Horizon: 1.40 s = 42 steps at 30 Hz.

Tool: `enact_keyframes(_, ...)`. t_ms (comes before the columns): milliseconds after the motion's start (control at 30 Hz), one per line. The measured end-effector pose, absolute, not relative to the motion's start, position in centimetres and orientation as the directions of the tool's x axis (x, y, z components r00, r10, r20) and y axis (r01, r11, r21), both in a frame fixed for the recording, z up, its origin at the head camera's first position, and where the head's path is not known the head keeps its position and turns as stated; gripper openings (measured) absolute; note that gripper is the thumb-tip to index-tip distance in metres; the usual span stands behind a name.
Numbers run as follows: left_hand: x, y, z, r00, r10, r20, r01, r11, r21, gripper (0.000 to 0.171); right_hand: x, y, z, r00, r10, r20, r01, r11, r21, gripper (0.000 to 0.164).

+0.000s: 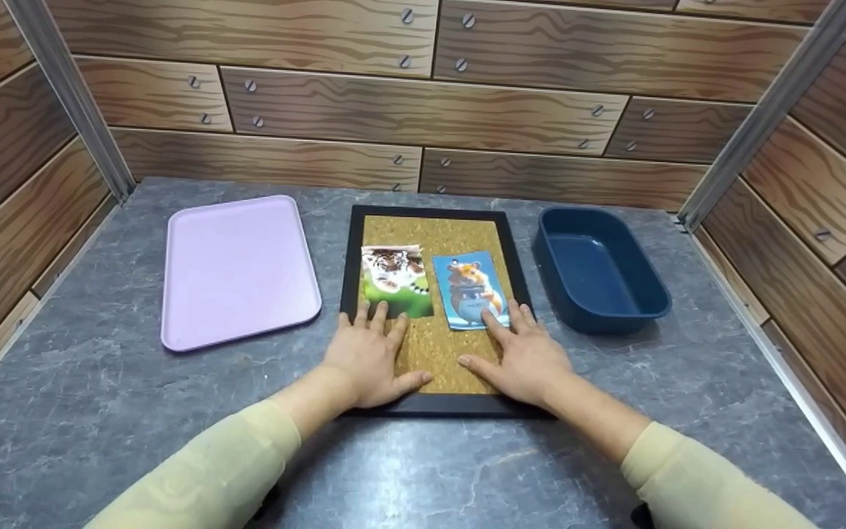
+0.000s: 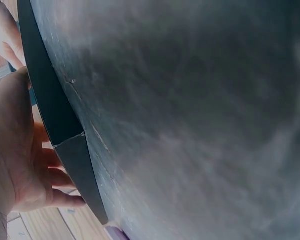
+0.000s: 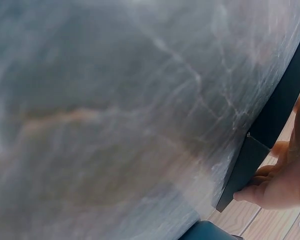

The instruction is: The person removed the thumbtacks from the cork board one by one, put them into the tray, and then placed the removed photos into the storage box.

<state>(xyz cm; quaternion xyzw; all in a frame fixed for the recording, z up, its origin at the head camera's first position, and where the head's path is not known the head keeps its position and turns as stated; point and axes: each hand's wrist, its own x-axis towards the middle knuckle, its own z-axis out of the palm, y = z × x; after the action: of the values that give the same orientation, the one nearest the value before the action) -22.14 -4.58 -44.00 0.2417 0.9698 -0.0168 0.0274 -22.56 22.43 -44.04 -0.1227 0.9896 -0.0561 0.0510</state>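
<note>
A cork board (image 1: 430,353) in a black frame lies flat on the table in the head view. On it, side by side, are a tiger picture (image 1: 397,286) at left and a blue hamster picture (image 1: 471,290) at right, slightly tilted. My left hand (image 1: 368,360) rests spread over the board's lower left part, fingertips at the tiger picture's bottom edge. Across from it my right hand (image 1: 529,360) lies with straight fingers on the lower right part, its index fingertip over the hamster picture's lower corner. Both wrist views show the frame's black outer side beneath the hands.
A lilac tray (image 1: 239,272) lies left of the board. To the right stands a dark blue rectangular bin (image 1: 603,272) with nothing visible inside. Wood-patterned panels (image 1: 423,110) wall in the grey marbled table (image 1: 85,382) at the back and both sides.
</note>
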Motion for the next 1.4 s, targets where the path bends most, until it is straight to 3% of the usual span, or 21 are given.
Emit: enact_keyframes(1400, -20.1, -4.8, -43.8, -0.87, 0.491, -0.054, 0.492, 0.87, -0.022, 0.105, -20.4, 22.4, -44.4, -0.964, -0.266, -0.031, -0.259, 0.955, -0.146, 0.096)
